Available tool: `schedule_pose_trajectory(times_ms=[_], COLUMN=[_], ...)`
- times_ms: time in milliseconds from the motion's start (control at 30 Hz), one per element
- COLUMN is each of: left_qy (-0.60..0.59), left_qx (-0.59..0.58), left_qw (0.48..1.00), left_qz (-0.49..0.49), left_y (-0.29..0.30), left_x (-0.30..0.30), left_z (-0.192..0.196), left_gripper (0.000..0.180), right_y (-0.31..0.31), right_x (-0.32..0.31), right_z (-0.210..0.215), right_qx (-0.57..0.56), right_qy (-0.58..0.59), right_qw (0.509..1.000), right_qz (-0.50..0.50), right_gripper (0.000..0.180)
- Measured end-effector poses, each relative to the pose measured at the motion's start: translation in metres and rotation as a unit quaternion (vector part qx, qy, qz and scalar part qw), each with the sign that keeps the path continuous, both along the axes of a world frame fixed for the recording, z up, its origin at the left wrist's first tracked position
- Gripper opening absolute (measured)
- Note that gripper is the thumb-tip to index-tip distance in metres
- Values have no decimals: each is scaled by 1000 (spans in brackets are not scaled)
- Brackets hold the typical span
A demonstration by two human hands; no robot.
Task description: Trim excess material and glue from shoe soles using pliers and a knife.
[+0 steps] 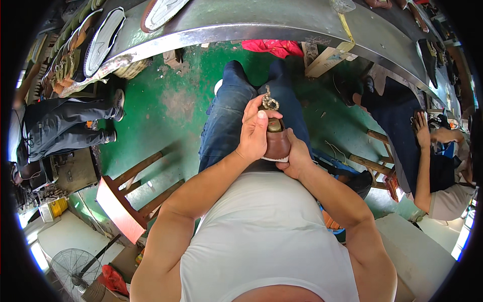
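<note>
Over my lap, toe end toward me, is a brown shoe (276, 146) with a pale sole edge. A shiny olive-brown form, perhaps a last, fills its opening (274, 125). My left hand (254, 133) presses along the shoe's left side, thumb raised and fingers curving over its far end. My right hand (298, 153) grips the right side and toe, with some fingers hidden underneath. Just beyond the left fingers shows a looped, beaded-looking chain or cord (270, 103); what it is fixed to is hidden.
A metal-edged workbench (216, 34) curves across the far side, carrying several shoes, one a white-lined shoe (104, 43). A wooden stool (121, 209) stands left, a fan (75, 272) lower left. Another person's arm (423, 161) is at right; another person's legs (70, 123) at left.
</note>
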State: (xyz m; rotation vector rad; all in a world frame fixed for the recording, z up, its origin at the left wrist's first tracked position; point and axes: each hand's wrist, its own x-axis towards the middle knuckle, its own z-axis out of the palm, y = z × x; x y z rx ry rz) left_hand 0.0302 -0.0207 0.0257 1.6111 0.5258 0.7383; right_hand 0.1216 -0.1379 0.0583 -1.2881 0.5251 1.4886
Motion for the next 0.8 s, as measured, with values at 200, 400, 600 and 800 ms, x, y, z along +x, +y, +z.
schedule_pose_trajectory(times_ms=[200, 400, 600, 800], left_qy=[-39, -29, -15, -109], left_qx=[-8, 24, 8, -240], left_qw=[999, 999, 1000, 948], left_qz=[-16, 13, -22, -179], left_y=[6, 7, 22, 64], left_x=[-5, 7, 18, 10], left_z=[-5, -5, -13, -23], left_gripper=[48, 48, 46, 63], right_y=[-4, -22, 15, 32], right_x=[-7, 56, 59, 62], right_z=[3, 26, 60, 63], right_qx=[-20, 5, 293, 244], right_qy=[-20, -430, -693, -747], right_qw=[1000, 743, 468, 463], right_qz=[-8, 514, 464, 409], right_gripper=[41, 49, 96, 87])
